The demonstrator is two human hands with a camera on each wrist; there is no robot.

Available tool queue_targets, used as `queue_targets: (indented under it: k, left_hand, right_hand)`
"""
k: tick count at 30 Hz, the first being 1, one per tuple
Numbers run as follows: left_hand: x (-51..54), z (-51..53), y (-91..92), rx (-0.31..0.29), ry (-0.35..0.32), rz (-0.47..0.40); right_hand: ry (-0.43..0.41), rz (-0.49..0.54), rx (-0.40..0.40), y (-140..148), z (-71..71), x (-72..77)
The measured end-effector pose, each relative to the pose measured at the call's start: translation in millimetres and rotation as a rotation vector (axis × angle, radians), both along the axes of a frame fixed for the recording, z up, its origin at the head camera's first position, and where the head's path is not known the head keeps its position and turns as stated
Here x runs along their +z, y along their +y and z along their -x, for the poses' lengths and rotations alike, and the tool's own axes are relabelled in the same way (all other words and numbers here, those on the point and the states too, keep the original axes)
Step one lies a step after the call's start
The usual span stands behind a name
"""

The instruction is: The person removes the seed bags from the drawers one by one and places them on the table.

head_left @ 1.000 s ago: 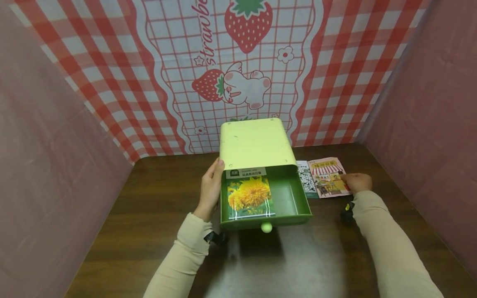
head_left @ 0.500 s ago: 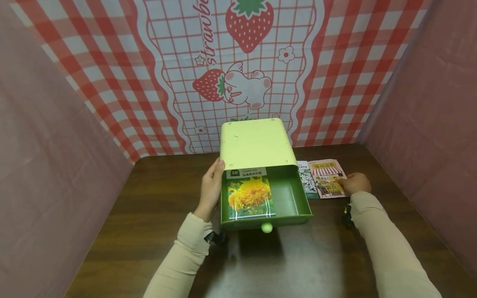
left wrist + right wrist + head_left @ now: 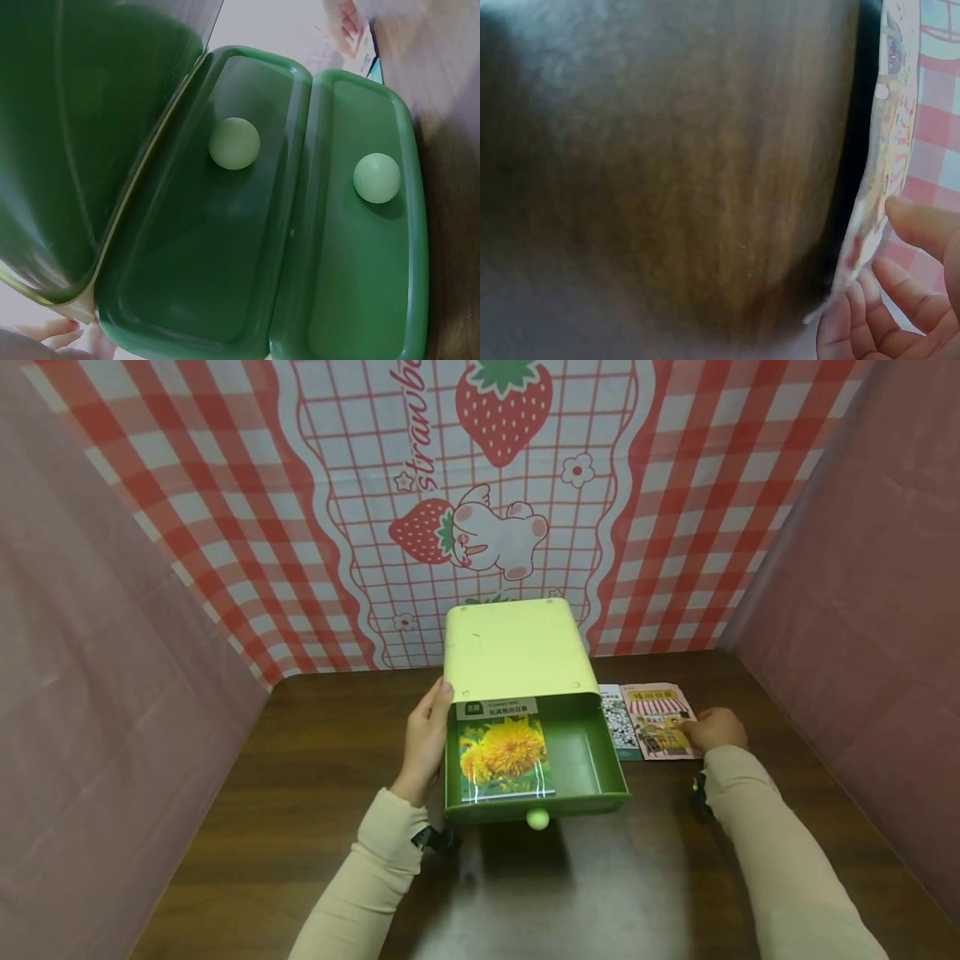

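Note:
A pale green drawer box (image 3: 517,647) stands mid-table, its top green drawer (image 3: 581,752) pulled out. A packet with yellow flowers (image 3: 506,756) lies in the drawer's left part. My left hand (image 3: 423,739) rests against the box's left side, thumb at its upper front corner; its other fingers are hidden in the head view. Two lower drawer fronts (image 3: 195,247) with round knobs show in the left wrist view. At the right, my right hand (image 3: 718,731) pinches the right edge of a pink packet with a striped awning (image 3: 660,718), thumb on top, also seen in the right wrist view.
A packet with white flowers (image 3: 618,722) lies between the box and the pink packet, partly hidden. The brown wooden table (image 3: 315,760) meets a red checked strawberry cloth (image 3: 495,510) behind, with pink cloth (image 3: 847,568) on both sides.
My right hand has shifted slightly left, its thumb further onto the pink packet. My left hand, the box and the open drawer stay as they were.

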State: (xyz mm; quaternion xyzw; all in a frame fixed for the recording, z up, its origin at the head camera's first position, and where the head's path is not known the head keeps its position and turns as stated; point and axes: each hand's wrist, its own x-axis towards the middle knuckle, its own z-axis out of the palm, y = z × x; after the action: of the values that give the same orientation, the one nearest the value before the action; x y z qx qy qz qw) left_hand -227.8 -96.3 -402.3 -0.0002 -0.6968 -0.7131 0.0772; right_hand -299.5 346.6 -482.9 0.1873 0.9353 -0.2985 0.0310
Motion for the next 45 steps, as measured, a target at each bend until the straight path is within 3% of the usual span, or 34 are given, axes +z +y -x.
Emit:
queue_targets:
  k: [6,10,15,19,25,32,40,45]
  left_hand:
    - [-1.0,1.1,-0.3,0.002,-0.002,0.012]
    - [-2.9,2.0,-0.7,0.004,-0.003,0.017]
    - [-4.5,3.0,-0.7,-0.005,0.001,0.002]
    - [-3.4,2.1,-0.3,-0.004,-0.001,-0.003]
    - [-2.8,1.2,-0.6,-0.009,0.006,-0.008]
    - [-2.8,0.6,-0.6,-0.011,0.0,-0.007]
    - [-1.9,0.8,0.2,-0.012,0.0,-0.015]
    - [-1.2,1.0,0.0,-0.014,-0.009,-0.024]
  right_hand:
    - [0.056,-0.009,0.004,3,-3.4,3.4]
    - [0.106,0.05,-0.024,0,-7.1,9.4]
    - [0.205,0.124,-0.043,-10,-9.7,25.4]
    - [0.309,0.126,-0.007,-21,-10.2,45.4]
    - [0.435,0.122,0.105,-47,-20.5,85.3]
    - [0.505,0.124,0.28,-83,-45.3,126.7]
    - [0.564,0.113,0.455,-124,-77.8,153.9]
    - [0.632,0.079,0.581,-151,-95.4,160.6]
